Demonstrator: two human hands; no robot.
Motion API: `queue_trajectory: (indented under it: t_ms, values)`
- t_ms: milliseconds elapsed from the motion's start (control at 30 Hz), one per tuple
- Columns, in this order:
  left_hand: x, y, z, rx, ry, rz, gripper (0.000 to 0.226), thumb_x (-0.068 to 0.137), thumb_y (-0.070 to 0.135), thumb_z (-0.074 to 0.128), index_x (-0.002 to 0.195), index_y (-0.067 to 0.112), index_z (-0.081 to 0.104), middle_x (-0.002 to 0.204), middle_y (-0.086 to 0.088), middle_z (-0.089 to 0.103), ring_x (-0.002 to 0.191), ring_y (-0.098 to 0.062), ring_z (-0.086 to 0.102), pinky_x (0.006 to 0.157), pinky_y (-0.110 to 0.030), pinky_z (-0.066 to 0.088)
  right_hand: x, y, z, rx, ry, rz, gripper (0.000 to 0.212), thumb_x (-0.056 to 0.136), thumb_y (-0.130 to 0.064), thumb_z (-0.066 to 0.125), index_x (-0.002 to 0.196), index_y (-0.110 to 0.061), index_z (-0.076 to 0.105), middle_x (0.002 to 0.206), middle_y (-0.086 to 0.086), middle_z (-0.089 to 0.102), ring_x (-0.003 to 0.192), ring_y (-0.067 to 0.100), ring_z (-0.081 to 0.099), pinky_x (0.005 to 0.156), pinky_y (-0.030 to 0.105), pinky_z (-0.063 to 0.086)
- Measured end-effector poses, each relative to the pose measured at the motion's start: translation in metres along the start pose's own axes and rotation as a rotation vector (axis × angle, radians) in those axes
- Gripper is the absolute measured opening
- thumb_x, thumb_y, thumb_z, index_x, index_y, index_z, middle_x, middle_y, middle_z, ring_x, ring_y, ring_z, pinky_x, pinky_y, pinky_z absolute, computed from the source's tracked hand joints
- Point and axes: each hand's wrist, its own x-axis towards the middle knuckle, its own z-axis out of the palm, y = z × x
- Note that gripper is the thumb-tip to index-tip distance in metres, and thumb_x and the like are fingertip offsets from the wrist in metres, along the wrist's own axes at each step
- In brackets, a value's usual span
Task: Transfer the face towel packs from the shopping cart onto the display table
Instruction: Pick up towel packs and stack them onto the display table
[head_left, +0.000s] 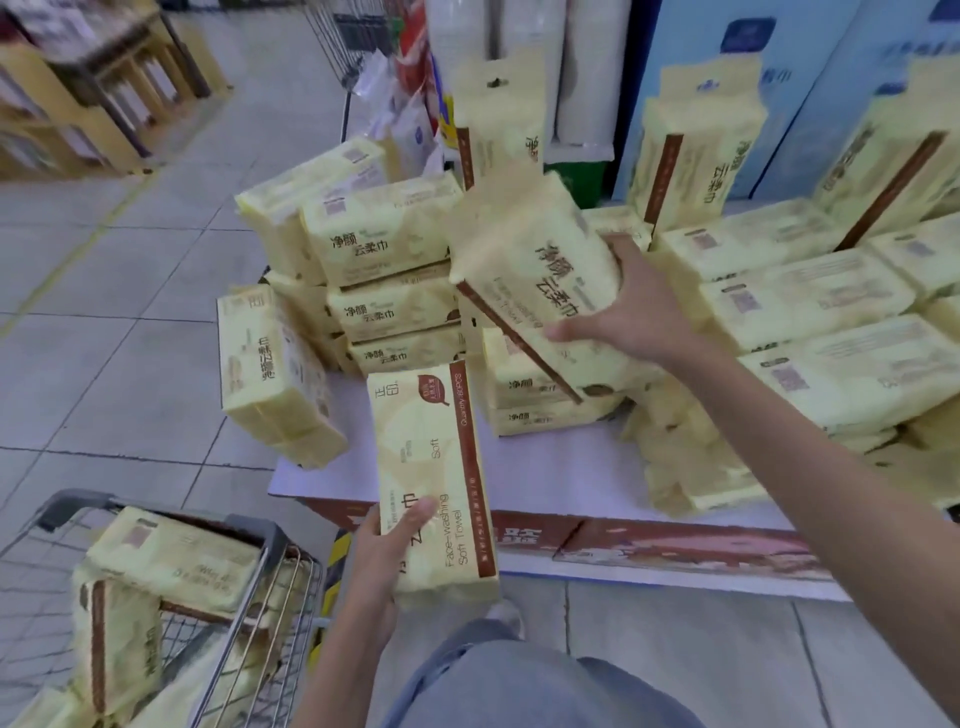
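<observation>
1. Left hand (384, 551) grips lower end of pale yellow plastic-wrapped face towel pack (436, 457) over white counter (545, 467) front edge.
2. Right hand (634, 306) grips second yellow pack (524, 270), tilted, above stacked packs (395, 306) on counter.
3. Grey wire shopping cart (270, 571), lower left, holds more packs (171, 561).

Left hand (387, 551) curled near; right hand (631, 306) outstretched, apparently gripping.

Person, worn items and visible parts.
- 2 hands: left hand (384, 551), right hand (634, 312), both bare.
- 2 forearms, bare.
- Legwear: 1 pair of trousers (519, 680), faded blue-grey denim, loose cut.
- Footwear: 1 shoe (504, 616), pale, toe only showing.
</observation>
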Motion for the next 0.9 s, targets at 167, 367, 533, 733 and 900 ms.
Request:
queue_trajectory:
  t_ms: [167, 367, 533, 733, 900]
  values:
    - [0.019, 0.016, 0.001, -0.004, 0.008, 0.005, 0.072, 0.054, 0.041, 0.08, 0.117, 0.012, 0.059, 0.103, -0.012, 0.073, 0.094, -0.033, 0.07, 0.083, -0.057, 0.054, 0.057, -0.005, 0.004, -0.753, -0.144, -0.312, 0.11, 0.049, -0.051, 0.085, 0.141, -0.019, 0.033, 0.133, 0.006, 0.046, 0.121, 0.026, 0.041, 0.098, 0.04, 0.035]
    - [0.025, 0.014, 0.001, -0.045, 0.036, -0.027, 0.075, 0.051, 0.041, 0.08, 0.118, 0.013, 0.06, 0.104, -0.013, 0.073, 0.095, -0.034, 0.07, 0.084, -0.057, 0.054, 0.063, 0.028, 0.019, -1.017, -0.288, -0.364, 0.11, 0.056, -0.056, 0.08, 0.145, -0.021, 0.024, 0.137, 0.003, 0.041, 0.123, 0.024, 0.036, 0.102, 0.039, 0.029]
    - [0.025, 0.011, 0.002, -0.051, 0.063, -0.042, 0.077, 0.046, 0.041, 0.083, 0.114, 0.014, 0.061, 0.098, -0.01, 0.074, 0.087, -0.03, 0.072, 0.066, -0.045, 0.058, 0.057, 0.045, 0.018, -0.996, -0.219, -0.409, 0.115, 0.059, -0.061, 0.076, 0.15, -0.023, 0.015, 0.141, 0.004, 0.038, 0.129, 0.025, 0.031, 0.109, 0.041, 0.021]
    - [0.024, 0.008, 0.0, 0.046, 0.072, -0.048, 0.087, 0.042, 0.044, 0.088, 0.118, 0.014, 0.057, 0.101, -0.009, 0.074, 0.092, -0.029, 0.071, 0.081, -0.052, 0.056, 0.025, 0.035, 0.028, -0.868, -0.063, -0.399, 0.106, 0.069, -0.057, 0.072, 0.151, -0.018, 0.015, 0.15, 0.01, 0.03, 0.143, 0.032, 0.016, 0.116, 0.05, 0.006]
    - [0.019, 0.005, -0.003, 0.122, 0.058, -0.033, 0.075, 0.047, 0.04, 0.083, 0.114, 0.016, 0.059, 0.095, -0.003, 0.075, 0.082, -0.02, 0.073, 0.062, -0.036, 0.059, -0.038, 0.039, 0.059, -0.334, 0.156, -0.462, 0.049, 0.081, -0.037, 0.063, 0.12, -0.007, 0.058, 0.112, 0.009, 0.061, 0.106, 0.025, 0.054, 0.091, 0.032, 0.04]
